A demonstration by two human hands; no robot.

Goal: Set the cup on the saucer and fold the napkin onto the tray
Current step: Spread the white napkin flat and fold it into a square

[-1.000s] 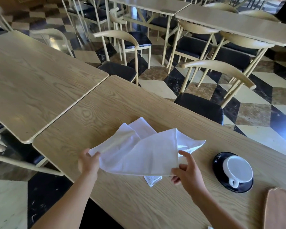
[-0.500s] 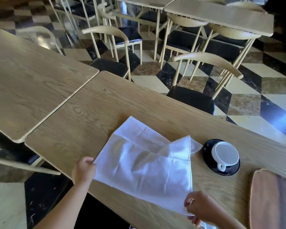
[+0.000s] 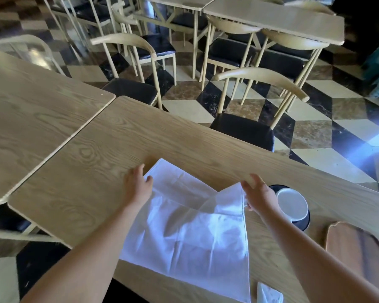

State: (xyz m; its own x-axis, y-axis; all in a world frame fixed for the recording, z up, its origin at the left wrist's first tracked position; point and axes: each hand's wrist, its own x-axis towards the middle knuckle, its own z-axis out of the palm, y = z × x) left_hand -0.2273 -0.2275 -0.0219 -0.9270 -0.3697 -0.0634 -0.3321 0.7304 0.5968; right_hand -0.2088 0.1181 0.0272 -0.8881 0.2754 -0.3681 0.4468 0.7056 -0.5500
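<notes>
A white cloth napkin point(image 3: 195, 237) lies spread on the wooden table point(image 3: 96, 171), its near edge reaching the table's front edge. My left hand point(image 3: 138, 186) grips its far-left edge. My right hand point(image 3: 258, 193) pinches the far-right corner, which is lifted off the table and folded inward. Just behind my right hand a white cup point(image 3: 292, 204) stands upright on a black saucer point(image 3: 305, 223), partly hidden by my wrist. A brown wooden tray point(image 3: 359, 254) lies at the right edge, right of the napkin and near the saucer.
A small white folded item point(image 3: 268, 295) lies at the table's front edge, right of the napkin. A second table point(image 3: 31, 110) adjoins on the left. Chairs point(image 3: 243, 127) with black seats stand along the far side on a checkered floor.
Both hands moved from the napkin's near corners to its far edge. The napkin, held up earlier, now lies mostly flat on the table. The view shifted right, showing more of the tray.
</notes>
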